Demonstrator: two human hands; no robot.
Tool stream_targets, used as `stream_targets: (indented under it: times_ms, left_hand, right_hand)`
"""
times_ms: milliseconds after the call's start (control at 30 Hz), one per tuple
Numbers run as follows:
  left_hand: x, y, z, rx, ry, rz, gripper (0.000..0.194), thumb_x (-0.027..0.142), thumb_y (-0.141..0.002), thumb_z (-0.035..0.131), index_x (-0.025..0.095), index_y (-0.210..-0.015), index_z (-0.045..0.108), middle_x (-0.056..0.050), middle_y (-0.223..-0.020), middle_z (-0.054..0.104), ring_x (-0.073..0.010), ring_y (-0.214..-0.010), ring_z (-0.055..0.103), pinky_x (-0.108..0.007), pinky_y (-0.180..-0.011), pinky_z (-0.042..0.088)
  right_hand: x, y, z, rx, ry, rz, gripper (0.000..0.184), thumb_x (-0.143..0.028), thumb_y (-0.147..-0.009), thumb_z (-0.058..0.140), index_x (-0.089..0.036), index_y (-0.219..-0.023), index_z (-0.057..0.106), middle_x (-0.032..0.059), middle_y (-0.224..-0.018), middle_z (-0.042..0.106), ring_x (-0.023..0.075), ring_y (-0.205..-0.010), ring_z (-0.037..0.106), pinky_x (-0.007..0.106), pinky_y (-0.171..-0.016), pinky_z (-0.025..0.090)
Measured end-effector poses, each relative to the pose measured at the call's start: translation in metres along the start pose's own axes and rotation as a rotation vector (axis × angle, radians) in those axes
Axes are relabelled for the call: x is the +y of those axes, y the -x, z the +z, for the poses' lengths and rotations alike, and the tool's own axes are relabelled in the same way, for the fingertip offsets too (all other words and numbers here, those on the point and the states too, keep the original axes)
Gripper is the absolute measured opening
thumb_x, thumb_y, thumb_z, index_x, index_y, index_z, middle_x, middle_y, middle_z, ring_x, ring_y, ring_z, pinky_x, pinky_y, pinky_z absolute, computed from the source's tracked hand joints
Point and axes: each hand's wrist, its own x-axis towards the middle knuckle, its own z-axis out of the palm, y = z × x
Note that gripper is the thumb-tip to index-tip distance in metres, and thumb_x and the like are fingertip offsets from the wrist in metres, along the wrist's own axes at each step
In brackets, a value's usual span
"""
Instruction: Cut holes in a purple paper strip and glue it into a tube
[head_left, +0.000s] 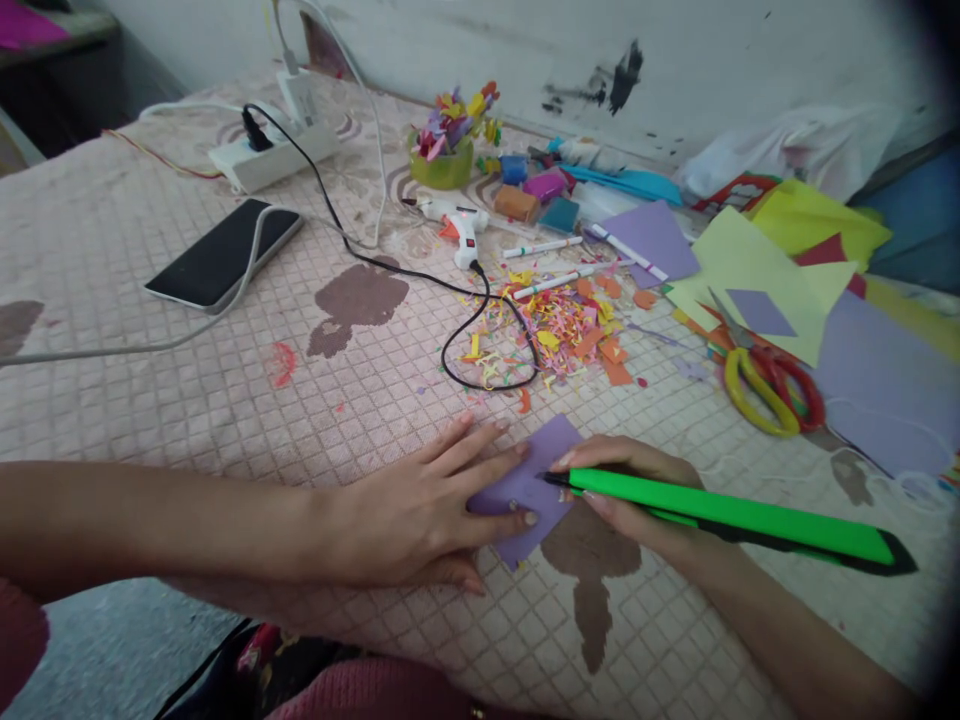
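Note:
My left hand (427, 505) lies flat with fingers spread on a small purple paper piece (534, 483), pressing it onto the pink quilted cloth (225, 400). My right hand (637, 495) is closed around a long bright green tool with a black tip (720, 513). Its tip touches the purple paper just right of my left fingertips.
Behind the hands lie colourful paper scraps (562, 335), a black cable loop (487, 350), a white glue gun (461, 228), markers and a green cup of paper bits (442, 160). Scissors (761, 380) and paper sheets (765, 270) sit right; a phone (221, 255) and power strip (270, 155) left.

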Motion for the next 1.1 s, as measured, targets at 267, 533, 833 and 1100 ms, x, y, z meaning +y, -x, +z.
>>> stream_targets:
  times_ms: [267,533,833,1100]
  left_hand:
    - [-0.001,0.0,-0.003,-0.022,-0.008,0.002,0.058,0.051,-0.088,0.059,0.026,-0.139,0.048,-0.02,-0.155,0.024,-0.0446,-0.142,0.02,-0.067,-0.109,0.021]
    - [0.001,-0.001,-0.002,-0.002,-0.035,-0.028,0.06,0.053,-0.086,0.059,0.028,-0.14,0.047,-0.018,-0.152,0.03,-0.046,-0.141,0.019,-0.069,-0.108,0.018]
    - [0.001,-0.001,-0.002,-0.004,-0.044,-0.023,0.057,0.055,-0.088,0.055,0.027,-0.138,0.049,-0.016,-0.151,0.033,-0.0428,-0.141,0.022,-0.067,-0.11,0.016]
    - [0.002,-0.001,-0.003,-0.037,-0.044,-0.026,0.057,0.053,-0.089,0.054,0.027,-0.139,0.047,-0.018,-0.151,0.032,-0.0435,-0.14,0.023,-0.068,-0.109,0.018]
  right_hand:
    - [0.005,-0.009,-0.003,-0.18,-0.028,-0.111,0.031,-0.005,-0.079,0.058,-0.025,-0.101,0.064,0.0036,-0.093,0.071,0.0179,-0.085,0.068,0.03,-0.071,0.054]
    - [0.003,-0.013,0.0,-0.133,-0.01,-0.116,0.024,-0.005,-0.078,0.057,-0.023,-0.093,0.064,0.0035,-0.085,0.072,0.0163,-0.075,0.068,0.026,-0.062,0.052]
    - [0.008,-0.013,-0.001,-0.166,0.031,-0.065,0.017,-0.011,-0.082,0.059,-0.023,-0.09,0.067,0.0033,-0.083,0.072,0.0172,-0.074,0.068,0.029,-0.064,0.053]
    - [0.013,-0.011,-0.004,-0.218,0.0,-0.035,0.022,-0.01,-0.081,0.061,-0.025,-0.095,0.067,0.0032,-0.09,0.072,0.0179,-0.08,0.068,0.03,-0.067,0.053]
